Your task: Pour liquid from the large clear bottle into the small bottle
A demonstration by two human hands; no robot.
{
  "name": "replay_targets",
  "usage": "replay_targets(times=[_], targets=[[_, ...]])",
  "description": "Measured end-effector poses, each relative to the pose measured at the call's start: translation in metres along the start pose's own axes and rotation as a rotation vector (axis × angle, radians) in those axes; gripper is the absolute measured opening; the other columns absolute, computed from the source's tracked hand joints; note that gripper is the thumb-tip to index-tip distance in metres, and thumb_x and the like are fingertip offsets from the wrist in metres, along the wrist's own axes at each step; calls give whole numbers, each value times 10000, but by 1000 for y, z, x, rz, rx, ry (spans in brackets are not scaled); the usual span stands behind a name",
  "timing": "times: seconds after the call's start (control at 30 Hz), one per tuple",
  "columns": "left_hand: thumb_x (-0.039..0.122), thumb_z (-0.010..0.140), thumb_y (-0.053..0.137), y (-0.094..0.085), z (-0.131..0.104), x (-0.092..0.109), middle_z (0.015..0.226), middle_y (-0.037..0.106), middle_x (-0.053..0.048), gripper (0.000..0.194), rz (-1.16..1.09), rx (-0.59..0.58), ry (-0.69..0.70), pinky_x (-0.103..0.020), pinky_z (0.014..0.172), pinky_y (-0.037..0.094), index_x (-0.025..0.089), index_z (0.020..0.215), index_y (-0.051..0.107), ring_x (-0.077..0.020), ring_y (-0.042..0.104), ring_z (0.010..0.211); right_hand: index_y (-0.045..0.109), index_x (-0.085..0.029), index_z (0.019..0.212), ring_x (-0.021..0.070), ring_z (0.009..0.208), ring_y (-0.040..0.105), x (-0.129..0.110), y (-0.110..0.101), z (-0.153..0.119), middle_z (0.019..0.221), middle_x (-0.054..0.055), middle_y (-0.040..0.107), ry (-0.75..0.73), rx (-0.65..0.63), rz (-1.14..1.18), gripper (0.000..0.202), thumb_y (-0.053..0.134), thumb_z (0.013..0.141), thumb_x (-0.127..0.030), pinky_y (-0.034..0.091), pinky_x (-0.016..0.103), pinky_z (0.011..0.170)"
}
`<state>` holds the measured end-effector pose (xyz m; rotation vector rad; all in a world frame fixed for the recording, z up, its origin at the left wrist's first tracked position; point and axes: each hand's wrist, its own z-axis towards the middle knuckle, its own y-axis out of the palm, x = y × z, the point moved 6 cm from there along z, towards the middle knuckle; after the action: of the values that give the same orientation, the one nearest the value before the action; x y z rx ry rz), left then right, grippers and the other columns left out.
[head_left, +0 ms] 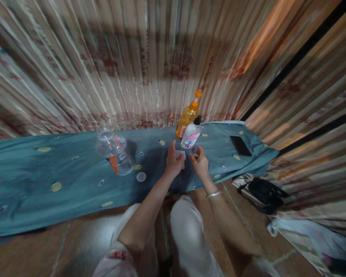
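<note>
In my left hand (173,163) is a small white piece (182,154), perhaps a tissue, pressed by the thumb; part of it is hidden by the hand. My right hand (200,165), with a bangle at the wrist, is just to the right, fingers curved and apart with nothing in them. Right behind both hands stands a clear bottle with a pink label and black cap (191,135). An orange pump bottle (187,117) stands behind that one. To the left are clear plastic jars (119,159) with an orange label, and a round translucent lid (141,177) lies near them.
A teal cloth with pineapple prints (75,163) covers the long surface before me. On its right end lies a black phone (240,146). A striped curtain (127,69) hangs behind. A black bag (265,194) and pale fabric (314,234) are on the floor at right.
</note>
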<state>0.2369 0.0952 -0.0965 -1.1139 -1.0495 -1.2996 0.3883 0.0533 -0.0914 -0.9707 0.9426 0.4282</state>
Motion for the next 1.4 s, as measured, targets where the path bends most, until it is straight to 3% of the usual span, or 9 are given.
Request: replay_targets(times=[0.13,0.37,0.47,0.57,0.8,0.97,1.13,1.3,1.4], targets=[[118,755,594,-46,-34,18,1485,490,-111,641,-37,101,26,-440,1115,426,249,1372,482,-242,491,1361,573,-161,1251,204,1002,712,-43,25,-44,1148,125,725,-144,-142,22,361,496,909,-248,558,334,888],[282,799,657,-152,-94,46,1412,533,-117,540,-26,347,85,-440,1092,448,256,1318,514,-258,532,1308,583,-122,1269,259,1081,685,-115,102,-105,1140,152,729,-371,-715,-354,396,573,926,-320,501,324,899],[331,785,691,-189,-109,52,1445,496,-121,602,17,441,95,-426,1125,409,254,1343,478,-264,486,1353,511,-75,1348,287,1165,635,-123,118,-119,1238,200,676,-404,-716,-477,570,633,897,-401,474,334,947],[348,774,704,-214,-110,51,1514,419,-145,720,114,526,88,-441,1159,361,262,1413,382,-276,417,1417,541,-55,1315,292,1197,603,-124,126,-126,1269,218,649,-427,-675,-533,546,659,885,-369,439,345,1003],[330,644,818,-232,-62,30,1625,192,-225,1096,207,531,60,-513,1226,181,218,1514,161,-318,185,1529,635,-86,1196,289,1175,605,-127,135,-127,1227,193,669,-451,-648,-534,367,648,886,-282,449,348,991],[316,551,874,-235,-33,19,1602,266,-208,1204,216,486,72,-487,1220,237,208,1514,160,-321,278,1496,658,-124,1094,259,1125,642,-127,141,-121,1154,152,711,-431,-642,-538,236,632,896,-252,477,311,939],[275,599,839,-230,-25,17,1290,618,-135,968,214,409,44,-473,1039,487,206,1428,343,-284,631,1152,620,-151,1127,236,1062,687,-124,133,-105,1104,125,731,-353,-568,-399,246,620,910,-268,498,307,913],[222,599,822,-226,-26,24,1193,658,-119,763,232,370,64,-492,1036,477,183,1289,498,-284,635,1117,608,-196,1083,196,922,717,-123,115,-79,1020,66,747,-208,-468,27,251,651,848,-273,551,333,857],[206,571,833,-224,-30,28,1213,648,-99,756,240,328,100,-481,1058,459,205,1259,518,-278,614,1159,597,-218,1057,172,907,714,-141,108,-59,1009,47,746,-211,-452,400,323,695,782,-355,561,339,876]])
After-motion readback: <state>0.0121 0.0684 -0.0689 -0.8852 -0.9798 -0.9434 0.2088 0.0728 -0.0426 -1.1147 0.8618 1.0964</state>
